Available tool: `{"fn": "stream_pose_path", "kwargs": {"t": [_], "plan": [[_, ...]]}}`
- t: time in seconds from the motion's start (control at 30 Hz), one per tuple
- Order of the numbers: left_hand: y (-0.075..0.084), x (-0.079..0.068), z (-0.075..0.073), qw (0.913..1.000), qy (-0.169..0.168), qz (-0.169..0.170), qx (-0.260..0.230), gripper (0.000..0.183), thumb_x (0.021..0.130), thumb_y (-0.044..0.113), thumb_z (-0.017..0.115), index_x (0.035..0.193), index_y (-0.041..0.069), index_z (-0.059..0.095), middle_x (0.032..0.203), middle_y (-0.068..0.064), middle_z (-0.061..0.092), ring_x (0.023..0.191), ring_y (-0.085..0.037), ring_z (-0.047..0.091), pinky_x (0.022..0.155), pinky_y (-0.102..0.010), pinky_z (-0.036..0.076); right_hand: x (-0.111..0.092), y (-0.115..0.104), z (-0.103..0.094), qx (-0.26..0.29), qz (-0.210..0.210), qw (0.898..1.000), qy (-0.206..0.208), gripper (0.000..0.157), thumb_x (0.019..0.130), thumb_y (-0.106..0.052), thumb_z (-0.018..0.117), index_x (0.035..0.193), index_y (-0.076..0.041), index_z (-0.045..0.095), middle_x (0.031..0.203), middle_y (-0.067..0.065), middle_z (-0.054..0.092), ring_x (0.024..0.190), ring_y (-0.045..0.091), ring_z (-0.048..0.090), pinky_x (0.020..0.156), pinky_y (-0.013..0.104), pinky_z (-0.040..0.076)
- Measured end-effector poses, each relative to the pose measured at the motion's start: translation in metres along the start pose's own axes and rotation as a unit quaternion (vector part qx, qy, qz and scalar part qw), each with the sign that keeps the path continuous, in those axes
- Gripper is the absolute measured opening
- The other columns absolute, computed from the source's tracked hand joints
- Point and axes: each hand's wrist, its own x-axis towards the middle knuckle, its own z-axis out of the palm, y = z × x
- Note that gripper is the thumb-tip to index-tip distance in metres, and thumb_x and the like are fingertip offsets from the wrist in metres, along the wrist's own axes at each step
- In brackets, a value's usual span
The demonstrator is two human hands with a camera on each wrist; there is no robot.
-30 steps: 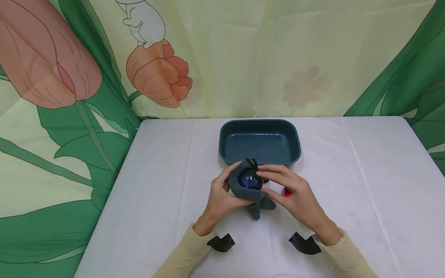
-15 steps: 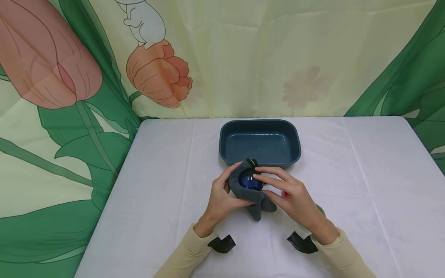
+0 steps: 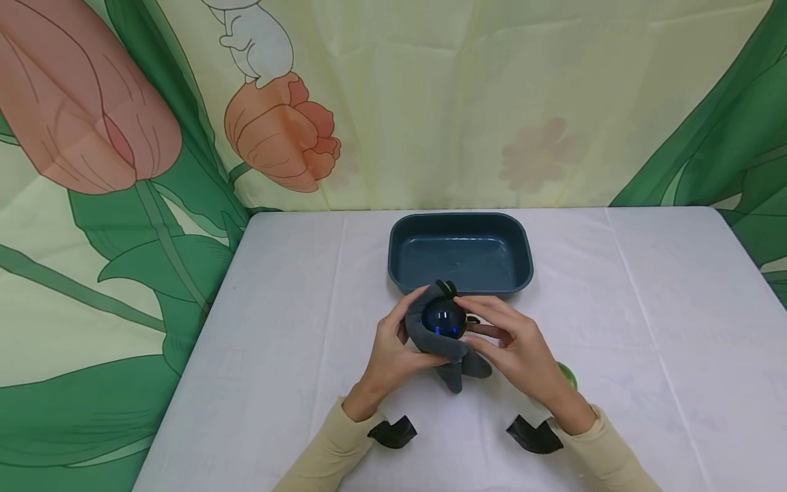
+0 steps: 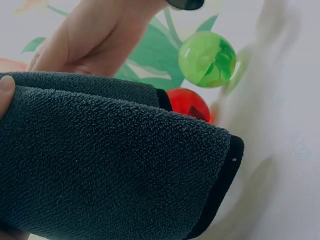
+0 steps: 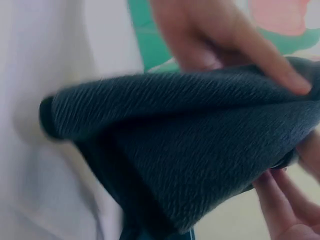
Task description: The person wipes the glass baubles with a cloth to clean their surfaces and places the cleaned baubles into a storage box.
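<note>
In the head view, a shiny dark blue ball [image 3: 444, 319] sits in a folded grey cloth [image 3: 424, 338], whose loose corners hang below. My left hand [image 3: 393, 348] grips the cloth from the left, cupping it around the ball. From the right, my right hand [image 3: 516, 342] pinches the ball's side, index fingertip at the top and thumb lower down. The left wrist view shows the cloth's fuzzy face with its black hem, and the left wrist camera also catches a clear red ball [image 4: 189, 104] partly behind the cloth. In the right wrist view the cloth [image 5: 200, 155] hides most of the ball.
A dark blue rectangular tub [image 3: 461, 263] stands just beyond the hands on the white-covered table [image 3: 295, 307]. A clear green ball [image 4: 207, 59] rests on the table, partly hidden by the right wrist in the head view. A patterned curtain [image 3: 430, 102] hangs behind the table.
The right hand's fingers have shifted over the blue ball, one finger drawing off its face to the right, uncovering more of it. The left hand stays put with the cloth.
</note>
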Motion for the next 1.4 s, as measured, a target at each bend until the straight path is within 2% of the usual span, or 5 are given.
{"fn": "stream_pose_path", "kwargs": {"t": [0.23,0.37,0.57,0.83,1.4], "plan": [[0.000,0.000,0.000,0.9998,0.009,0.015,0.007,0.079,0.060,-0.013,0.079,0.130,-0.009,0.041,0.125,-0.023,0.051,0.113,-0.026,0.054,0.095,-0.036,0.045,0.000,-0.002,-0.003,0.045,0.059,0.997,-0.023,0.054,0.080,0.007,0.065,0.130,-0.007,0.052,0.127,0.007,0.051,0.116,0.017,0.050,0.085,0.029,0.050],[0.000,0.000,-0.001,0.9994,0.016,0.027,0.012,0.078,0.060,-0.012,0.080,0.128,-0.010,0.043,0.123,-0.023,0.053,0.111,-0.027,0.055,0.093,-0.036,0.046,0.001,-0.005,-0.006,-0.001,0.034,0.999,-0.039,0.056,0.079,0.004,0.067,0.131,-0.007,0.051,0.128,0.006,0.049,0.114,0.016,0.052,0.083,0.024,0.051],[0.000,0.001,-0.003,0.9993,0.017,0.031,0.014,0.077,0.059,-0.012,0.080,0.127,-0.009,0.044,0.123,-0.023,0.054,0.111,-0.026,0.056,0.093,-0.035,0.046,0.001,-0.008,-0.009,-0.122,-0.041,0.991,-0.025,0.062,0.069,0.003,0.077,0.127,-0.009,0.056,0.129,0.006,0.050,0.108,0.015,0.054,0.053,0.008,0.039],[0.002,0.000,-0.001,0.9996,0.003,0.025,0.014,0.077,0.060,-0.011,0.080,0.128,-0.009,0.044,0.122,-0.023,0.054,0.110,-0.025,0.056,0.092,-0.035,0.046,0.005,-0.003,-0.004,-0.148,-0.153,0.977,-0.019,0.041,0.089,-0.030,0.054,0.121,-0.005,0.061,0.127,0.014,0.052,0.116,0.025,0.050,0.094,0.018,0.041],[0.004,-0.001,-0.004,0.9991,-0.032,0.029,0.004,0.081,0.060,-0.011,0.080,0.131,-0.008,0.041,0.126,-0.021,0.052,0.115,-0.025,0.052,0.096,-0.037,0.044,-0.001,-0.013,-0.007,-0.128,-0.030,0.991,-0.038,0.064,0.071,-0.003,0.076,0.130,-0.011,0.054,0.126,0.004,0.051,0.114,0.017,0.051,0.083,0.012,0.047]]}}
